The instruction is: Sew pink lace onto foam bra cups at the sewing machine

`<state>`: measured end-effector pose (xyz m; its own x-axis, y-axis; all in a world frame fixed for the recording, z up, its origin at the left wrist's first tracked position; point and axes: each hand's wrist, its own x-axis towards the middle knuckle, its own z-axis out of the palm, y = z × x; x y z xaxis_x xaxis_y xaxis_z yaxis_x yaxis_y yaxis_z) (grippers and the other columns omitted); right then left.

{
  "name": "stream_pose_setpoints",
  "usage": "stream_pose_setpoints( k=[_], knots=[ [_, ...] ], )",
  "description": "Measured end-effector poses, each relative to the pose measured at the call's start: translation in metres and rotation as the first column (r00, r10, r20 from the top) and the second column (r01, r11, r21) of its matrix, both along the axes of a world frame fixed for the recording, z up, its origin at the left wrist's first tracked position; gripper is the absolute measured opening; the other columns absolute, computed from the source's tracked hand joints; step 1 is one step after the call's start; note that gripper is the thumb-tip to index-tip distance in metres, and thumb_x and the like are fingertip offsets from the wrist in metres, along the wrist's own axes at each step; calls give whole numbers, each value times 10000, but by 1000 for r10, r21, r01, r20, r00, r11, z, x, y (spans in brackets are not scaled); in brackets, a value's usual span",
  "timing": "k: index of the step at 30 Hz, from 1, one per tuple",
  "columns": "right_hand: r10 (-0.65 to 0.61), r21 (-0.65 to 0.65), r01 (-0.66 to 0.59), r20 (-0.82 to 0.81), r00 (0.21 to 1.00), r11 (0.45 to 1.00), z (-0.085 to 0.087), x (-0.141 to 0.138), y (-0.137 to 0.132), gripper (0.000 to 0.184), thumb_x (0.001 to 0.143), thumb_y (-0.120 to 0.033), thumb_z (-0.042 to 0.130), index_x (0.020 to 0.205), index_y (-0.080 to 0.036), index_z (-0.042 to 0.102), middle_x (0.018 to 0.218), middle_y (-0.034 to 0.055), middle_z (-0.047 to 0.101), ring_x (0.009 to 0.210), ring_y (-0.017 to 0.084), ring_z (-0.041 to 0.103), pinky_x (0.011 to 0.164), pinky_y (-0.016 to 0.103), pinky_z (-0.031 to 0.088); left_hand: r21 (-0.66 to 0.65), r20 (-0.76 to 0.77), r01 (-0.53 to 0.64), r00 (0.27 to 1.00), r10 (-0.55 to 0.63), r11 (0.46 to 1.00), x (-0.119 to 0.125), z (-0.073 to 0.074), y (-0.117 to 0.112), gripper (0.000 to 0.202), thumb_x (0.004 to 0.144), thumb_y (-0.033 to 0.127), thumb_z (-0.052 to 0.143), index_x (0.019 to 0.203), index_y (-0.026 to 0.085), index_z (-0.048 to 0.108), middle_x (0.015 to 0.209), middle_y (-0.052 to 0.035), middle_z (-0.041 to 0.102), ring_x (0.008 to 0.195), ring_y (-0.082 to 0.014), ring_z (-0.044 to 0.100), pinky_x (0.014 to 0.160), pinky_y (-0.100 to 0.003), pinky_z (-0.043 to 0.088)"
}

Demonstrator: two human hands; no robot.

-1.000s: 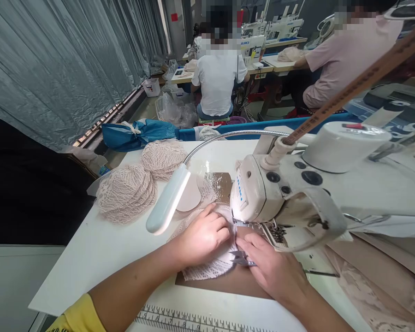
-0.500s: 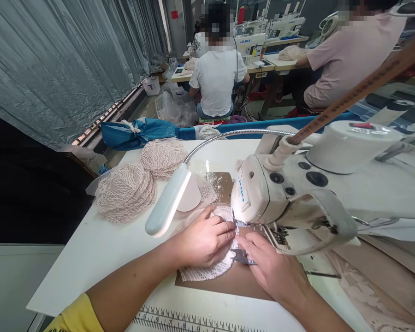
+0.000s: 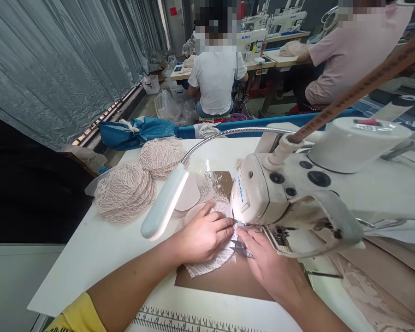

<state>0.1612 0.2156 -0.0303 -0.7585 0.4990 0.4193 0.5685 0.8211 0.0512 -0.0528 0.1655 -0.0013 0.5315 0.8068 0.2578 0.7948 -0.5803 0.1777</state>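
Note:
My left hand lies flat on a pale lace cup piece, fingers stretched toward the needle area of the white sewing machine. Under that hand the middle of the lace piece is hidden. Thread snips are gripped in my right hand, their pointed blades sticking out leftward over the lace edge. The right fingertips rest close to the presser foot, beside the lace. A brown plate lies beneath the work.
Stacks of lace pieces sit at the left of the white table. A lamp on a bendy neck hangs over the work. A printed ruler scale runs along the front. Beige fabric lies right. Two people sit ahead.
The lace piece has turned and slid a little forward under the machine head, its lower edge shifting right. Both hands stay almost in place, the snips still held.

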Motion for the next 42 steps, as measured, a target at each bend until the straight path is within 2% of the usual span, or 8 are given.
stream_pose_setpoints(
  k=[4, 10, 16, 22, 26, 31, 36, 42],
  knots=[
    [63, 4, -63, -22, 998, 998, 7, 3, 3, 412, 810, -96, 432, 1065, -227, 727, 994, 60, 744, 674, 180, 678, 588, 287, 537, -7, -7, 10, 1000, -10, 1000, -1, -3, 1, 353, 884, 179, 503, 1226, 124, 567, 1217, -122, 630, 1099, -245, 526, 1026, -459, 321],
    [43, -29, -44, -31, 999, 999, -11, 8, 1, 440, 816, -128, 432, 1136, -294, 685, 1032, 40, 717, 681, 165, 673, 584, 279, 520, -11, 25, 15, 1000, -14, 1000, 0, -3, -1, 292, 926, 177, 460, 1171, 103, 600, 1134, -120, 669, 1010, -225, 553, 899, -367, 418],
    [17, -5, -17, -10, 1000, 1000, -16, 7, -1, 448, 802, -131, 443, 1151, -284, 679, 1155, 57, 685, 853, 214, 683, 689, 331, 546, -12, 54, -23, 998, 23, 1000, 1, -7, 1, 285, 904, 190, 487, 1140, 94, 615, 1125, -130, 664, 984, -229, 566, 853, -351, 454],
    [-23, -82, 26, 33, 999, 996, -21, 5, -3, 529, 755, -90, 476, 1218, -288, 638, 1172, 53, 680, 954, 213, 663, 850, 351, 540, -20, 77, -49, 996, 50, 999, -2, -13, 6, 242, 867, 183, 490, 1048, 120, 638, 1098, -133, 659, 1031, -250, 555, 883, -375, 456],
    [14, -125, -12, 21, 1000, 992, -10, 2, -1, 472, 795, -86, 452, 1182, -251, 667, 1022, 73, 722, 880, 221, 685, 793, 353, 566, -2, 91, -93, 992, 93, 996, -3, -13, 7, 227, 881, 186, 459, 1000, 135, 645, 1061, -130, 663, 1043, -257, 547, 892, -397, 455],
    [30, -206, -29, 2, 1000, 978, 12, -2, 2, 469, 765, -59, 437, 1100, -257, 699, 841, 49, 734, 755, 203, 688, 731, 338, 576, -27, 100, -162, 981, 164, 986, -1, -9, 5, 256, 895, 213, 454, 1073, 140, 623, 1127, -139, 633, 1045, -253, 551, 910, -411, 453],
    [-36, -301, 25, -33, 999, 953, 9, -2, 0, 481, 781, -81, 418, 1134, -283, 674, 916, 39, 733, 763, 184, 693, 613, 271, 566, -6, 90, -285, 954, 285, 958, 0, -7, 2, 351, 879, 282, 479, 1171, 119, 585, 1244, -179, 549, 1105, -296, 510, 939, -468, 427],
    [-37, -444, -22, -124, 992, 896, 7, 6, 5, 387, 867, -207, 447, 1182, -250, 669, 1067, 76, 724, 971, 239, 682, 791, 351, 575, -193, -34, -369, 928, 370, 909, 14, 15, -22, 388, 864, 361, 516, 1182, 152, 592, 1104, -145, 587, 1020, -311, 523, 858, -500, 446]
  ],
)
